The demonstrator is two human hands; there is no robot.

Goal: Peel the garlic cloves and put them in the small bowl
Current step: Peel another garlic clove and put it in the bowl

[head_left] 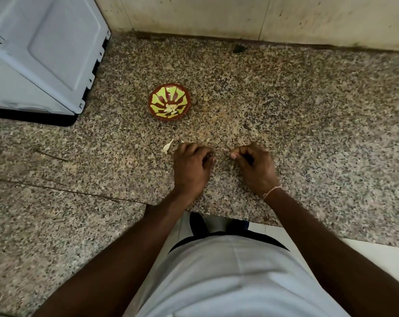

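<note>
A small red bowl (169,102) with a yellow-green petal pattern stands on the speckled granite counter (285,99); several pale peeled garlic cloves (170,108) lie in its bottom. An unpeeled clove (167,146) lies on the counter just left of my left hand (190,165). That hand's fingers are curled, and what they hold is hidden. My right hand (254,164) sits a short way to the right, its fingertips pinching a thin bit of garlic skin (227,151). Both hands are in front of the bowl, near the counter's front edge.
A grey plastic appliance (45,53) stands at the back left on a black base. A tiled wall (239,14) closes off the back. A dark speck (238,48) lies near the wall. The counter's front edge (216,213) runs just above my light shirt.
</note>
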